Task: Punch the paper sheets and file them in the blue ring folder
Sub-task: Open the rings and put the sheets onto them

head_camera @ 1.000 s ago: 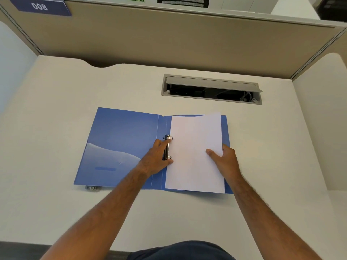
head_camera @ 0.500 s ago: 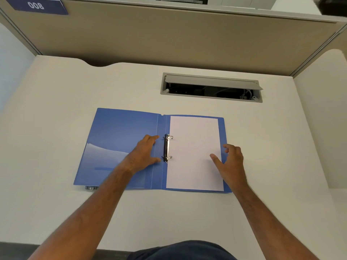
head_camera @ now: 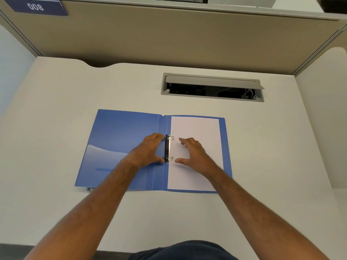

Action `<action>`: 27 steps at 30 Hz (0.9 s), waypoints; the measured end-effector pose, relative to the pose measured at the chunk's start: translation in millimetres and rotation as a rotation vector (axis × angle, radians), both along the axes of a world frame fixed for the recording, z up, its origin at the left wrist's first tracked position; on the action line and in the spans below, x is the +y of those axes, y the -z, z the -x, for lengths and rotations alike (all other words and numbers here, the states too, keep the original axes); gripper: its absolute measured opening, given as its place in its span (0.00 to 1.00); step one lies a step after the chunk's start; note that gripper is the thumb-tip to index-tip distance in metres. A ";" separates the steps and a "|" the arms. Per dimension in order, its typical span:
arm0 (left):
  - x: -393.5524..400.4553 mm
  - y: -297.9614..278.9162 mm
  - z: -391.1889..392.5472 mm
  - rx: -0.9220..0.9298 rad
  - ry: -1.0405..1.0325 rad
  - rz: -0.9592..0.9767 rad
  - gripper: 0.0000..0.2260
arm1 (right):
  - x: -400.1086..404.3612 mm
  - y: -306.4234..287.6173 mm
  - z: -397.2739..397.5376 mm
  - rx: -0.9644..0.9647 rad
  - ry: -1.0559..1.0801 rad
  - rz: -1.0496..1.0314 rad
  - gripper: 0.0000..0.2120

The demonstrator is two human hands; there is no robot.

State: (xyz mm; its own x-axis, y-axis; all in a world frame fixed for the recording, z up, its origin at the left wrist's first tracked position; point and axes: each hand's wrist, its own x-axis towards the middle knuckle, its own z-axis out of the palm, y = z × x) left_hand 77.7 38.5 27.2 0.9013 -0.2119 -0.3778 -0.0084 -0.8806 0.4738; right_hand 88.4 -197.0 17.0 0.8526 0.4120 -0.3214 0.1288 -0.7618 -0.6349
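Observation:
The blue ring folder (head_camera: 120,139) lies open and flat on the desk. White paper sheets (head_camera: 199,126) rest on its right half, threaded on the metal ring mechanism (head_camera: 167,148) at the spine. My left hand (head_camera: 150,152) sits just left of the rings, index finger and thumb touching the mechanism's two ends. My right hand (head_camera: 191,154) hovers over the paper just right of the rings, fingers spread, thumb and index finger pointing at them. The rings look parted.
A grey cable hatch (head_camera: 212,87) stands open in the desk behind the folder. Beige partition walls (head_camera: 169,40) enclose the desk at the back and sides. A small metal object (head_camera: 89,188) peeks out under the folder's near left corner.
My right hand moved left from the sheet's right edge to beside the rings. My left hand shifted right onto the ring mechanism. The sheet, lifted a second ago, lies flat.

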 end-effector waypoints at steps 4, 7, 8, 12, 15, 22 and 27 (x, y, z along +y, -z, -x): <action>-1.9 -0.6 -1.4 -0.010 -0.007 -0.004 0.46 | 6.6 6.9 -11.0 0.057 -0.045 0.022 0.48; -3.1 -0.2 -1.6 -0.014 -0.014 -0.001 0.45 | 6.8 11.0 -14.5 0.065 -0.049 -0.001 0.49; -3.1 0.1 -1.6 -0.015 -0.017 0.002 0.45 | 6.8 12.4 -15.1 0.063 -0.050 -0.006 0.49; -3.3 1.2 -1.8 -0.012 -0.033 0.014 0.46 | 6.1 18.4 -15.9 0.047 -0.048 -0.021 0.48; -3.3 2.5 -2.3 -0.002 -0.047 0.021 0.46 | 5.9 22.7 -14.7 0.046 -0.024 -0.035 0.47; -2.9 4.0 -4.8 0.019 -0.083 0.048 0.47 | 10.3 24.2 -15.2 0.055 -0.019 -0.005 0.47; -3.3 4.1 -4.9 0.032 -0.086 0.046 0.46 | 12.5 23.6 -16.6 0.075 -0.021 0.007 0.47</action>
State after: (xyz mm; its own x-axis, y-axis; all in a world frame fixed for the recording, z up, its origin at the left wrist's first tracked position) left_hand 82.7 35.2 23.0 0.9043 -0.1524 -0.3987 0.0821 -0.8546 0.5128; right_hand 105.0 -184.5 -6.6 0.8176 0.4268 -0.3866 0.0969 -0.7637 -0.6382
